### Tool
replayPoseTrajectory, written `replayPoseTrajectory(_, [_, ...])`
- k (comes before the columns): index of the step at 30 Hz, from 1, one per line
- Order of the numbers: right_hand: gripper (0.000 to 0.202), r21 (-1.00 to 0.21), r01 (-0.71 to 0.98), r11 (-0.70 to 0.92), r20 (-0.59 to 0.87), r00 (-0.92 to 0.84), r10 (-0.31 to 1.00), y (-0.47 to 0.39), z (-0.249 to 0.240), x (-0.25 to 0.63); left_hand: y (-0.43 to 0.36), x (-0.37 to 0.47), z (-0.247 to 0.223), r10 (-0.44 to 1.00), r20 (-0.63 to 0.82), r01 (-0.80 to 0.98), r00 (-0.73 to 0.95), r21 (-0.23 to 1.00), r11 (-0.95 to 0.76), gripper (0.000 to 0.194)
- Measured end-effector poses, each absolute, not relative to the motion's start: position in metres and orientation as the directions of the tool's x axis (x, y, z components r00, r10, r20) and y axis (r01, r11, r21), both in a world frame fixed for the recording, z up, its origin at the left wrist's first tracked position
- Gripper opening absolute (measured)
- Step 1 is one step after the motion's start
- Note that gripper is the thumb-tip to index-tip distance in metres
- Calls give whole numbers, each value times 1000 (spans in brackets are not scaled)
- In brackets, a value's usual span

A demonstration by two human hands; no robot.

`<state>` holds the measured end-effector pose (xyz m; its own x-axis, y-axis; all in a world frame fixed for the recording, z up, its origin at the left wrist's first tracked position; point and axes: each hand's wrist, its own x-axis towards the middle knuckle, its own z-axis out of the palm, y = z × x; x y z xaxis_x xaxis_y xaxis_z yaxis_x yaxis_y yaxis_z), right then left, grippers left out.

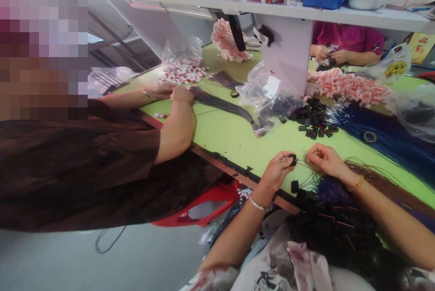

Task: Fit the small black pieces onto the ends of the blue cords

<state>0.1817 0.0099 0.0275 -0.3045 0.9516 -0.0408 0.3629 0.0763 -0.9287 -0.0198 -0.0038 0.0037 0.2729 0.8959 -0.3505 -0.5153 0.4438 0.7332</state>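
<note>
My left hand [277,169] pinches a small black plastic connector housing [292,160] above the table's front edge. A thin dark wire runs from that housing toward the right. My right hand [321,158] is closed, thumb against forefinger, on the end of a thin wire [306,153] a short way right of the housing. Below my hands hang several wires, with another black housing [294,186] on them. A heap of wired black housings [335,227] lies at the table edge against my body. Farther back rests a pile of loose black housings [314,118].
Brown wires [384,182] and a blue wire bundle [384,130] lie to the right, with a tape roll [369,136] on the blue. At left a co-worker's hands [180,94] hold a dark wire bundle [227,107]. A shelf [272,8] spans the back; a red stool [204,209] stands below.
</note>
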Motion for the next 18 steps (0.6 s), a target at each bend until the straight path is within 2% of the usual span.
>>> replayPoseTrajectory(8, [14,-925,362,116,32,-231,973,4,33,171,-4,-5,7,888,-352,-572,296,679,460,27])
replayPoseTrajectory(18, [10,-772,596,220,95,-235,967,-3,30,166,-3,-1,6,882,-349,-588,316,658,471,23])
